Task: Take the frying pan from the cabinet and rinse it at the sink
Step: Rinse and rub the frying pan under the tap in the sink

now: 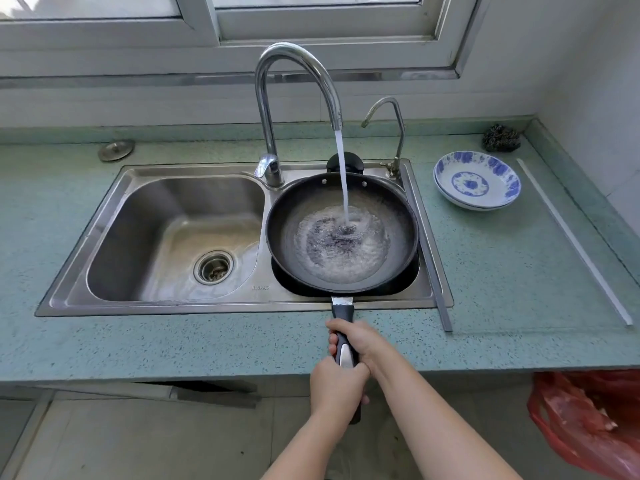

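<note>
A black frying pan (391, 209) is held level over the right basin of the steel sink (114, 216). Water runs from the tall chrome faucet (294, 57) into the middle of the pan, where it pools and froths. The pan's long black handle (343, 315) reaches back over the counter edge. My right hand (360, 341) grips the handle nearer the pan. My left hand (337, 386) is closed around the handle's end, just behind the right one.
The left basin, with its drain strainer (213, 266), is wet. Two stacked blue-and-white bowls (478, 181) and a steel scourer (501, 138) sit on the green counter (173, 341) at right. A small filter tap (391, 126) stands behind the pan. A red plastic bag (588, 420) hangs at lower right.
</note>
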The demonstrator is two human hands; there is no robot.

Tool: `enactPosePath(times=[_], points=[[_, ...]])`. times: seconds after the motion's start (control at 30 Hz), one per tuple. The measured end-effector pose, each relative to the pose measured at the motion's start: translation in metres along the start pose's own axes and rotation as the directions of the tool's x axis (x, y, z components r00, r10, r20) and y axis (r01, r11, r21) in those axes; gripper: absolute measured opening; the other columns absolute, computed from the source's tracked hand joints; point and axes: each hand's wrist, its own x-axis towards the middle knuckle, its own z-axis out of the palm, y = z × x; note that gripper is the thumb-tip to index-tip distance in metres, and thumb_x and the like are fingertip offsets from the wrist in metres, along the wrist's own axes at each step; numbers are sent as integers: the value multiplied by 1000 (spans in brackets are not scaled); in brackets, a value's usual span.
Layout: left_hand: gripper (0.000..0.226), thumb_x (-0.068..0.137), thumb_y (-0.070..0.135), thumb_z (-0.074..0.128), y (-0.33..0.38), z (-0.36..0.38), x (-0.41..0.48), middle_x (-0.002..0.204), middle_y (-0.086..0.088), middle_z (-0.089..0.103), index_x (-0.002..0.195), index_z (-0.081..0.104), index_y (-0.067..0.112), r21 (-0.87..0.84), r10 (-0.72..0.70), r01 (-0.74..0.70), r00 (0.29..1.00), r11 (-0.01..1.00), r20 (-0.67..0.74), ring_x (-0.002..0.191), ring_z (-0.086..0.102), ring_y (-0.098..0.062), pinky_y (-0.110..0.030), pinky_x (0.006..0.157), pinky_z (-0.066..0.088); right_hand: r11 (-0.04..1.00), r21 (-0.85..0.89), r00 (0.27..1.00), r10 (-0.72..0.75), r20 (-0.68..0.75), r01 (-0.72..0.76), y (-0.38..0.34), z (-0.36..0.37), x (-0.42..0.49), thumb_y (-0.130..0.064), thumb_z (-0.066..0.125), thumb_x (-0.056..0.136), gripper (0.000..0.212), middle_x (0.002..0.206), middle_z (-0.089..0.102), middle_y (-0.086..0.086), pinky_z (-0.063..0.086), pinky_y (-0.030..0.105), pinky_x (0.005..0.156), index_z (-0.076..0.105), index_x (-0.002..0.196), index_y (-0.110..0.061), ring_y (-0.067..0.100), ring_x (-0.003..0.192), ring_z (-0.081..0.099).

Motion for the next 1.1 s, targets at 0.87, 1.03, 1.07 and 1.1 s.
enactPosePath(times=[0.87,1.03,1.07,1.1], points=[[12,72,9,57,-4,-11,-6,47,-2,54,64,50,12,-51,55,-55,998,997,0,26,49,-11,-19,38,40,994,-30,994,-107,11,107,5,13,-14,3,49,88,30,38,47,1,40,18,35,44,60,-7,12,29,44],[11,68,8,58,-9,-8,-8,34,3,50,60,49,10,-101,54,-48,997,994,56,26,49,-14,-19,37,39,992,-37,991,-122,-49,120,7,8,-22,7,47,87,31,40,46,5,40,18,34,42,59,-6,13,28,44],[10,68,7,57,-10,-8,-8,34,3,49,61,49,10,-122,47,-37,996,992,76,26,49,-14,-19,37,39,991,-52,990,-129,-65,125,8,8,-23,7,47,87,31,42,45,6,40,18,34,42,59,-5,14,28,44],[8,67,6,56,-11,-7,-8,34,2,49,62,50,9,-143,39,-25,994,989,97,27,48,-15,-19,37,39,989,-66,987,-136,-82,130,8,7,-24,7,47,87,31,43,45,6,40,18,34,42,59,-5,14,28,44]])
